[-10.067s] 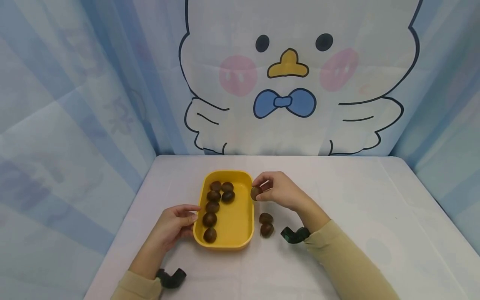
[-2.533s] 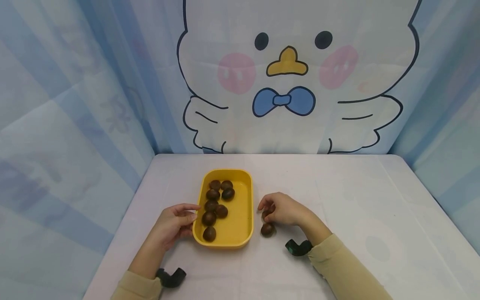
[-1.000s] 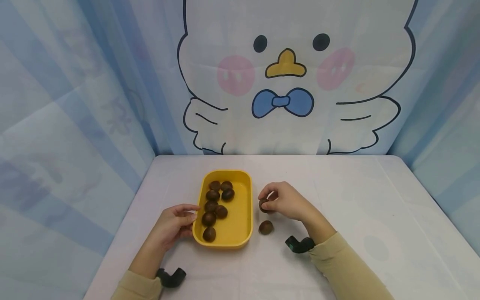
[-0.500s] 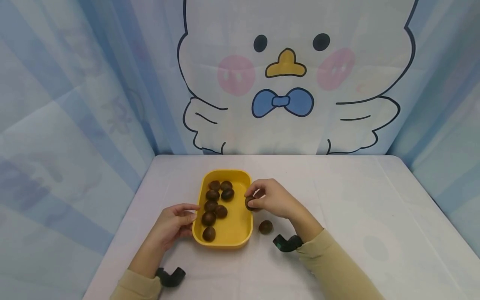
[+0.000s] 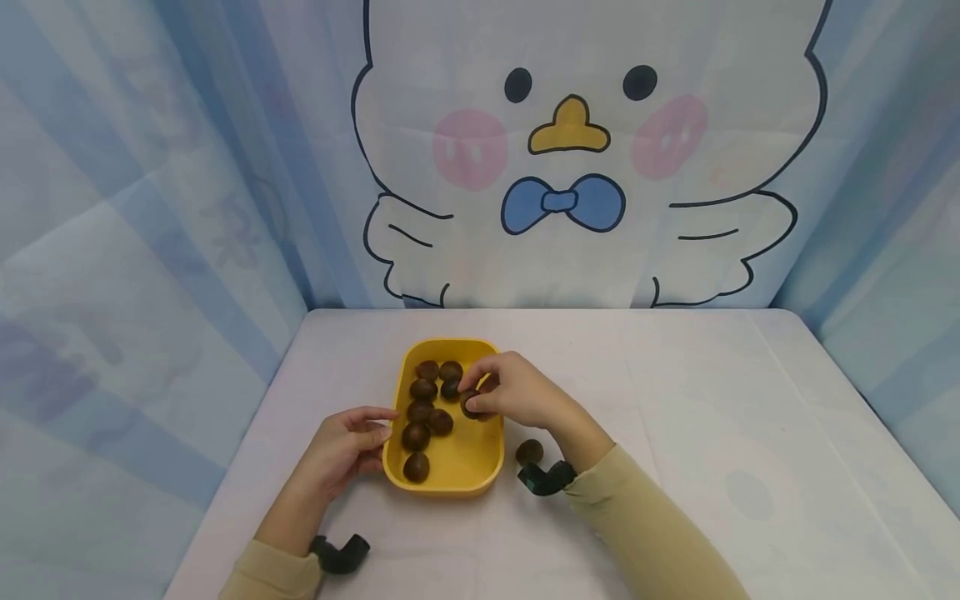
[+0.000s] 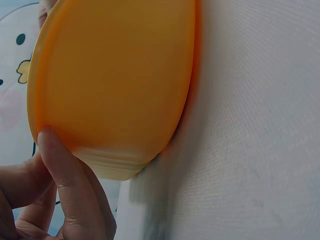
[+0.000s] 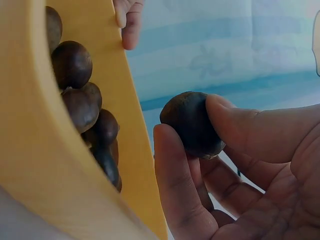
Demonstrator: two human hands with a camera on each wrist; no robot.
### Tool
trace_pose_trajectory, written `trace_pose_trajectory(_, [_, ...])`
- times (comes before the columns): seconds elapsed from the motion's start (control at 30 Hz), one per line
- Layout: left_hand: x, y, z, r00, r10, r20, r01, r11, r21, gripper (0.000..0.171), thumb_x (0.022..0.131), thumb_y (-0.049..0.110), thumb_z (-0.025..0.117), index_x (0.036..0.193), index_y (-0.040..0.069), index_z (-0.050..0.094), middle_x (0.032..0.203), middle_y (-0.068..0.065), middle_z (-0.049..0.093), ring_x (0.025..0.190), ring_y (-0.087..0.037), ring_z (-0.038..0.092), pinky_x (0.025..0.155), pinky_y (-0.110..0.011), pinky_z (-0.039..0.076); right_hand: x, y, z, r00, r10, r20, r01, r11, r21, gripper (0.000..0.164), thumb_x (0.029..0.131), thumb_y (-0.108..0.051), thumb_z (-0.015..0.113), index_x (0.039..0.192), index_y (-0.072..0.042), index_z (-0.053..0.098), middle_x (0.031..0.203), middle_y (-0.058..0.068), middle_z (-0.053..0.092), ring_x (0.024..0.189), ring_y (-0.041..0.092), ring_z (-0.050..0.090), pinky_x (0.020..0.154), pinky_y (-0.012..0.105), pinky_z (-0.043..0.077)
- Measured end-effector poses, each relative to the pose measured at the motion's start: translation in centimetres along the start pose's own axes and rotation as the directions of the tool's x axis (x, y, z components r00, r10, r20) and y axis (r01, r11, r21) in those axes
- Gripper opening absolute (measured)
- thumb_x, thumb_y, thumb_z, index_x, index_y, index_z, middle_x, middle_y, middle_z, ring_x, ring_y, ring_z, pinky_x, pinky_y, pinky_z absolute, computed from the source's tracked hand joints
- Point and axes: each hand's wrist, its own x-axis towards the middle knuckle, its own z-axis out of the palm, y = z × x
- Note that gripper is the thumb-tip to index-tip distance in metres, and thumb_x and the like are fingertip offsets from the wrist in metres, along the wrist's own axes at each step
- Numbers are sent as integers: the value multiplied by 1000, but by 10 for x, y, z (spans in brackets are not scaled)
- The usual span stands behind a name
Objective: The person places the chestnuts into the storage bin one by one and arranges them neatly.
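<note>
A yellow plastic tray sits on the table, with several brown chestnuts gathered mostly along its left side. At the tray's left rim, my left hand holds the edge with its fingertips; the left wrist view shows a finger against the outer wall. My right hand is over the tray's right half and pinches one chestnut between thumb and fingers. On the table right of the tray lies a single chestnut, close to my right wrist.
A white cloth covers the table. Behind it hangs a curtain with a cartoon bird, and blue curtains flank both sides. A black wrist device is on my right wrist, another on my left.
My right hand has picked up a chestnut from the table and carried it left over the tray. Earlier, another chestnut joined those inside. My left hand has stayed at the rim.
</note>
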Motion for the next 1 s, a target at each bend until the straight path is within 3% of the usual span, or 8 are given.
trace_pose_trajectory(0.23, [2,-1,-2,1000,-1,-5,1,1000,1,39,102,6,69,141,-2,66,90,-2,74,65,-13,68,59,-25,62,14,-8,8,999,15,33,-16,999,28,14,95,-3,79,108,-8,78,112,9,74,87,18,77,79,33,68])
trace_pose_trajectory(0.47, [3,-1,-3,1000,4,5,-4,1000,-10,40,102,5,69,141,-3,65,90,-2,75,65,-13,70,60,-26,63,25,-11,19,995,21,93,-24,999,29,16,95,-2,79,111,-2,77,106,8,73,89,18,73,79,33,68])
trace_pose_trajectory(1.0, [1,-1,-3,1000,8,20,-8,1000,1,40,103,6,68,142,-4,65,94,-3,76,67,-14,71,63,-26,64,40,-12,43,982,59,179,-44,995,-85,13,90,-1,83,97,-12,81,95,2,74,84,16,69,73,31,67])
